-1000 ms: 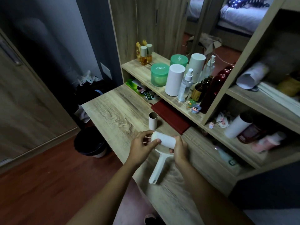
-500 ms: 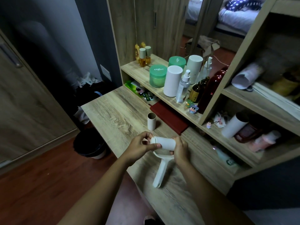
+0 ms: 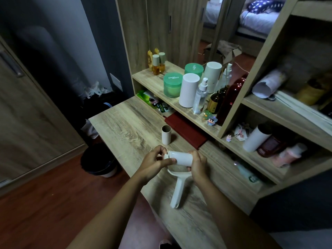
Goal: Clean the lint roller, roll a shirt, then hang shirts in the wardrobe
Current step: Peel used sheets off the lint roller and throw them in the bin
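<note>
I hold a white lint roller [image 3: 181, 159] over the wooden desk [image 3: 129, 126], its roll lying sideways and its handle [image 3: 177, 193] pointing toward me. My left hand [image 3: 154, 163] pinches the roll's left end with thumb and fingers. My right hand [image 3: 198, 167] grips the roll's right end, where it meets the frame. An empty cardboard tube [image 3: 166, 134] stands upright on the desk just beyond my hands. No shirt is in view.
A dark red notebook [image 3: 186, 131] lies on the desk by the shelf unit. Jars, bottles and white canisters [image 3: 189, 89] crowd the shelf above. A black bin [image 3: 98, 159] stands on the floor left of the desk. Wardrobe doors [image 3: 161, 29] rise behind.
The roller's handle has swung a little lower toward me, and my left fingers have shifted along the roll's left end. Both hands stay on the roller.
</note>
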